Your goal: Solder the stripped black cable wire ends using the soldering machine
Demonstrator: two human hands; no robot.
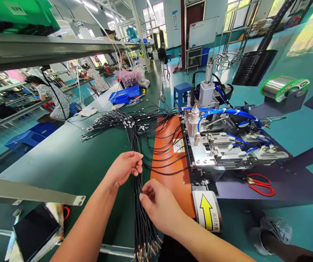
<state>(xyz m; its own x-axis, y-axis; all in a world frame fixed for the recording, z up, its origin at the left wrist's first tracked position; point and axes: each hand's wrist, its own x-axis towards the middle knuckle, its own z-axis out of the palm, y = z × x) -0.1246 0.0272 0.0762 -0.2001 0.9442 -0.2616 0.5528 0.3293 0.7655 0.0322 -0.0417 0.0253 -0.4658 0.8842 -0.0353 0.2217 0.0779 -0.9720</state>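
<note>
1. Head view: from my remote seat I see a long bundle of thin black cables [142,218] running from near to far along the right edge of a dark green tabletop [96,163], its frayed copper-coloured ends nearest me.
2. My bare left hand [127,167] is over the bundle, thumb and forefinger brought together at the tips; I cannot tell whether a cable is pinched there.
3. My bare right hand [160,205] is nearer and to the right, thumb and forefinger curled close to each other beside the bundle; I cannot tell whether they grip anything.
4. Farther off, the cables spread left into a fan with pale tips, and several loop right across a flat orange panel [169,153].
5. Right of that panel I see a silver metal machine with blue hoses [213,145]; red-handled metal cutters [258,183] lie to its near right.
6. Far left of the panel, an open blue plastic bin [125,95] sits on the tabletop.
</note>
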